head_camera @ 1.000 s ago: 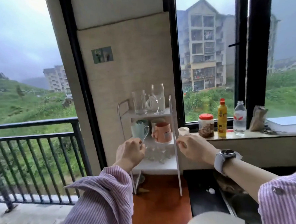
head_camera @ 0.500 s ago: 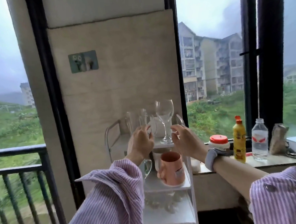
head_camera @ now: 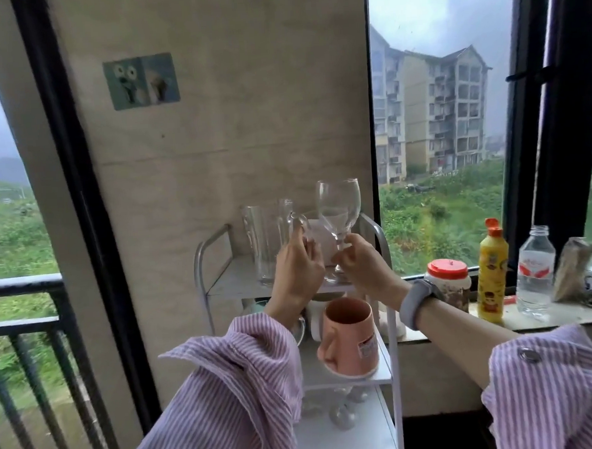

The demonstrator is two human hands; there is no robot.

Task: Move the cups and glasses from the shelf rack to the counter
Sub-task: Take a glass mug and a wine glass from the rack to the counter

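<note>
Clear stemmed wine glass (head_camera: pixel 338 208) upright on the top tier of the white three-tier metal shelf rack (head_camera: pixel 222 279), its foot on or just above the shelf; cannot tell which. Stem pinched in the grip of the right hand (head_camera: pixel 362 269), thumb and forefinger closed round it low down, grey smartwatch (head_camera: pixel 416 302) on that wrist. Just left of it, clear glass mug with a handle (head_camera: pixel 289 221), handle toward the wine glass. Left hand (head_camera: pixel 297 275) raised in front of the mug, fingertips (head_camera: pixel 308 247) curled at the handle; whether that grip has closed on it, cannot tell. Further left, tall clear straight-sided tumbler (head_camera: pixel 259 243), standing free on the same tier.

One tier down, peach-orange ceramic mug with a small label (head_camera: pixel 350 338), upright, handle to the left; behind it, partly hidden by the left wrist, a white cup (head_camera: pixel 315 321) and the edge of a pale green one (head_camera: pixel 257 307). Bottom tier: several clear glasses, blurred, seemingly upturned stemware (head_camera: pixel 342 414).

Right of the rack, pale stone desk (head_camera: pixel 550 321) under the window, carrying a red-lidded plastic jar (head_camera: pixel 450 281), a yellow squeeze bottle with orange cap (head_camera: pixel 491 272) and a clear plastic water bottle (head_camera: pixel 535 270), in a row. Purple-and-white striped sleeves (head_camera: pixel 228 399) on both arms. Black balcony railing (head_camera: pixel 24 307) to the left.
</note>
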